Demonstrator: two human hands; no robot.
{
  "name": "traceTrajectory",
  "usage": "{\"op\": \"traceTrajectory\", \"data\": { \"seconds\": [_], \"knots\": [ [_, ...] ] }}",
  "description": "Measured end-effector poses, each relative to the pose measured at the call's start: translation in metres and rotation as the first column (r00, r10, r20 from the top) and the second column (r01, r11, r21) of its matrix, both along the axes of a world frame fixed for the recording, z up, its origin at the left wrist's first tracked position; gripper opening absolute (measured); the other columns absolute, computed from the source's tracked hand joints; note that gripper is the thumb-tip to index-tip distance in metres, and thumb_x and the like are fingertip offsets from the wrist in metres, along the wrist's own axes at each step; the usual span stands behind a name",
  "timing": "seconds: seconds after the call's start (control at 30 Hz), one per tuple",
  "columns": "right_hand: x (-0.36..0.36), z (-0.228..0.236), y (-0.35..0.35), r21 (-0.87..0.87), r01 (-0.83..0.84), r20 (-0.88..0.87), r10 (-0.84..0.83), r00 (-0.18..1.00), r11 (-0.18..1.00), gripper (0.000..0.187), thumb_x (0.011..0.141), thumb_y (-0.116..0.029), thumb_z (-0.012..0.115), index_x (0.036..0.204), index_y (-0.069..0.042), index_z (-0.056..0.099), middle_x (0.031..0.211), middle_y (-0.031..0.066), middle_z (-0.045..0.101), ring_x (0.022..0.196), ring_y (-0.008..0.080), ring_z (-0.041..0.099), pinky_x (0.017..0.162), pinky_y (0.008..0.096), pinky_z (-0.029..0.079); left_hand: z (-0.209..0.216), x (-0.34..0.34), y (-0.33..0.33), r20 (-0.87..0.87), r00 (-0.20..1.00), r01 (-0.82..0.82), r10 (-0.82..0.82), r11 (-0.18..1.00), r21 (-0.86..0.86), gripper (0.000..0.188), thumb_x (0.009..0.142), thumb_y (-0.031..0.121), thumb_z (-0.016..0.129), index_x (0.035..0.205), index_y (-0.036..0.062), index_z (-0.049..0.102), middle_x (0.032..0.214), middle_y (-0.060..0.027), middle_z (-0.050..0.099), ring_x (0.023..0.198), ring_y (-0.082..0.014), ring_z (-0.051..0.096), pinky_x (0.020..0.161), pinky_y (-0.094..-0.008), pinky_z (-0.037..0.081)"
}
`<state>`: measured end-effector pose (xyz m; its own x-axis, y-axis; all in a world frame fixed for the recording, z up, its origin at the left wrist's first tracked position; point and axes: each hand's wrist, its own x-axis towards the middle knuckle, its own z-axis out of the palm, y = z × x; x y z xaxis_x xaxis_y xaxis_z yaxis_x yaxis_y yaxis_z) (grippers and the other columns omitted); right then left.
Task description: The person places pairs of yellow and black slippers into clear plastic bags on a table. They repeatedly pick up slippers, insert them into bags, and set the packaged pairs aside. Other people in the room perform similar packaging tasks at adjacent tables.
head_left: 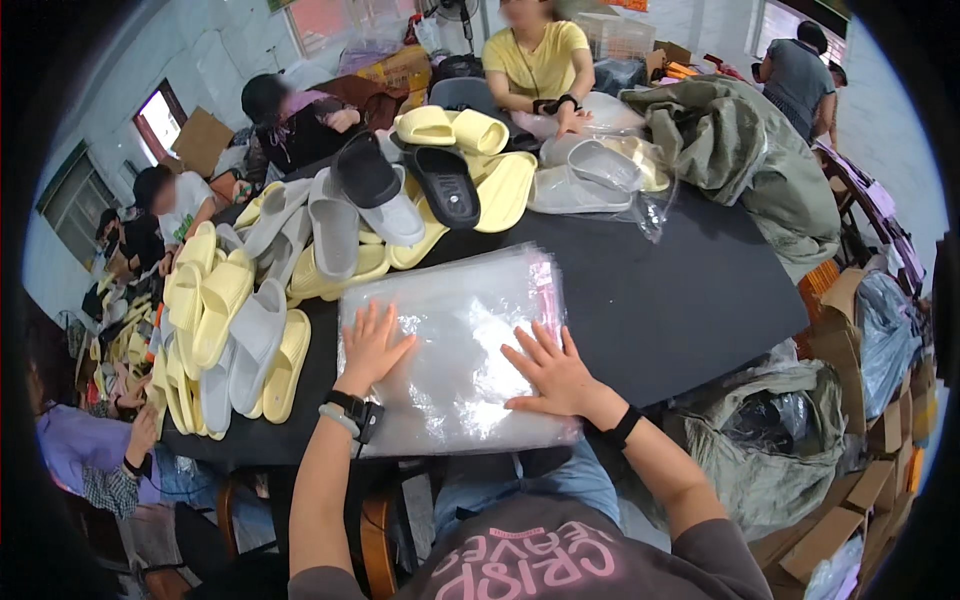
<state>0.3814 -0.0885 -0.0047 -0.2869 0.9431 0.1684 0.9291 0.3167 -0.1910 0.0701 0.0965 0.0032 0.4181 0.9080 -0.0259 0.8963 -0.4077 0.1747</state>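
Note:
A stack of clear plastic bags (450, 300) lies flat at the near edge of the black table, with a pinkish strip along its right side. My left hand (373, 345) rests on the left part of the stack, fingers spread. On its right part lies my right hand (553, 372), palm down with the fingers apart. Neither hand grips anything. Beyond and to the left, yellow slippers (225, 300) and grey slippers (258, 335) are heaped up. One black slipper (445, 190) leans among them.
Bagged grey slippers (590, 180) sit at the table's far side, before a person in a yellow shirt (540, 65). A green sack (745, 150) covers the far right corner. Another open sack (765, 440) and cardboard boxes (850, 510) stand right of the black table (690, 290). Other people work leftward.

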Motion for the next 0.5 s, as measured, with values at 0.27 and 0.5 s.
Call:
{"op": "traceTrajectory", "data": {
  "seconds": [0.27,0.5],
  "knots": [
    [0.001,-0.003,0.0,-0.028,0.006,0.004,-0.006,1.0,1.0,0.091,0.086,-0.077,0.042,0.155,-0.019,0.028,0.159,0.0194,0.024,0.148,0.0419,0.015,0.113,0.068,0.012,0.047,0.037,-0.128,0.072,0.949,0.305,-0.307,0.952,0.036,0.074,0.09,0.053,0.058,0.147,0.0075,0.042,0.154,-0.0231,0.032,0.145,-0.0434,0.022,0.112,-0.0686,0.01],
    [0.003,0.001,0.0,-0.048,0.005,0.002,-0.005,1.0,0.999,0.09,0.087,-0.077,0.04,0.155,-0.019,0.028,0.159,0.0196,0.023,0.148,0.0421,0.015,0.113,0.0686,0.013,0.009,0.045,-0.137,0.042,0.987,0.145,-0.156,0.971,0.188,0.072,0.09,0.051,0.058,0.149,0.012,0.041,0.156,-0.0201,0.03,0.145,-0.0436,0.022,0.113,-0.0673,0.009]
  ]
}}
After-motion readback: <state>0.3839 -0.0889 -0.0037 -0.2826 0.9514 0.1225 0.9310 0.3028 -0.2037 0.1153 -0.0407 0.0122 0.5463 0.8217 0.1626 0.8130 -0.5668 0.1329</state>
